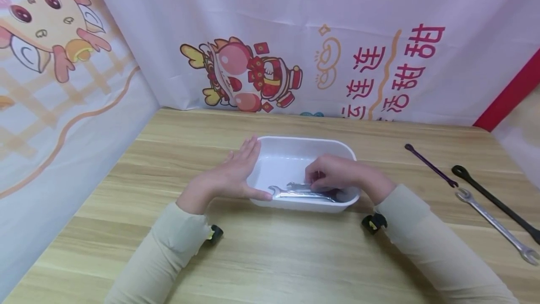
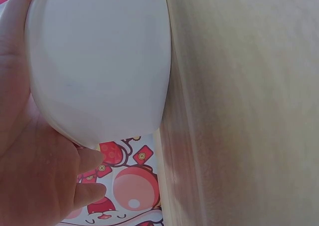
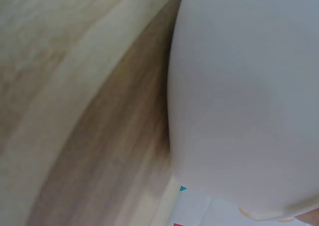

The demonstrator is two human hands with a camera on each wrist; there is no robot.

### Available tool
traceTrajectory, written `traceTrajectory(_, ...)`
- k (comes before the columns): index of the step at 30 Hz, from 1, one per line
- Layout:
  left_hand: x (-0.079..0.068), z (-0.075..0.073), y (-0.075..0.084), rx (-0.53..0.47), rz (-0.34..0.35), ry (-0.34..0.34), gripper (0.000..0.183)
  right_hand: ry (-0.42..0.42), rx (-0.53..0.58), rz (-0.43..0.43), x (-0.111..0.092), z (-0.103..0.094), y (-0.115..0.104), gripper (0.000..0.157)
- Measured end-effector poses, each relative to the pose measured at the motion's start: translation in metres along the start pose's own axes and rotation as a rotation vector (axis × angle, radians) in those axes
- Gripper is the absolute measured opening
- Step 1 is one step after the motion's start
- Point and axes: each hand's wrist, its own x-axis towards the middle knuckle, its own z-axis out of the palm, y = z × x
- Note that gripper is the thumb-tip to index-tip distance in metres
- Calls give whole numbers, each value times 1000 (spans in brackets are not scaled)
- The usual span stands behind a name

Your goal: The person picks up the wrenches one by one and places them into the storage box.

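Observation:
A white plastic tub (image 1: pixel 303 204) stands on the table, with two silver wrenches lying along its near side. My left hand (image 1: pixel 232 168) is spread against the tub's left end, fingers straight at the far corner and thumb along the near rim. The left wrist view shows that palm against the rim of the tub (image 2: pixel 99 61). Reaching over the right end, my right hand (image 1: pixel 337 172) has curled fingers pinching the smaller wrench (image 1: pixel 298 186). The larger open-end wrench (image 1: pixel 301 194) lies just in front of it. In the right wrist view the tub's outer wall (image 3: pixel 239 86) hides the fingers.
To the right on the wooden table (image 1: pixel 274 257) lie a short purple wrench (image 1: pixel 431 166), a long black wrench (image 1: pixel 493 201) and a silver wrench (image 1: pixel 493 222). A printed cloth (image 1: pixel 261 13) hangs behind the table's far edge.

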Motion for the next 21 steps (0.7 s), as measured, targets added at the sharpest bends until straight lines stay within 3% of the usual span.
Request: traceTrajectory(21,0,0,-1,0,-4,-1,135,-3,-4,18,1,1,-1,8)
